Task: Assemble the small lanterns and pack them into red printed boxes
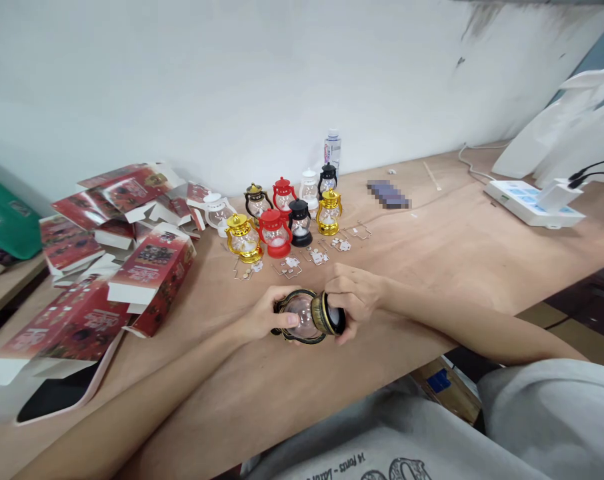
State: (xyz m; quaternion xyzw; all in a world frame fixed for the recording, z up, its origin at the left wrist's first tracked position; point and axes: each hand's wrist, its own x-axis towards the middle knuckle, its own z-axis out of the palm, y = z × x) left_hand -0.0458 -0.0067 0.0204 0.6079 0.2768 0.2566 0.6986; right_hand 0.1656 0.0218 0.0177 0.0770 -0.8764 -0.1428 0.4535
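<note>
A small bronze-black toy lantern [307,320] with a clear round globe lies on its side above the table, its base turned to the right. My left hand [266,315] is closed around the top and globe, thumb on the clear part. At the other end, the curled fingers of my right hand [353,299] grip the rim of the base; what its fingertips press on is partly hidden. Beyond my hands several lanterns stand upright, among them a red one [275,235], a black one [300,224] and a gold one [245,239].
Thin wire pieces and small white parts [316,255] lie before the lanterns. Red cardboard boxes [152,267] pile up on the left, partly over a pink-edged tray [102,373]. A bottle [333,148] stands by the wall. On the right sits a white power strip [517,200] with cables.
</note>
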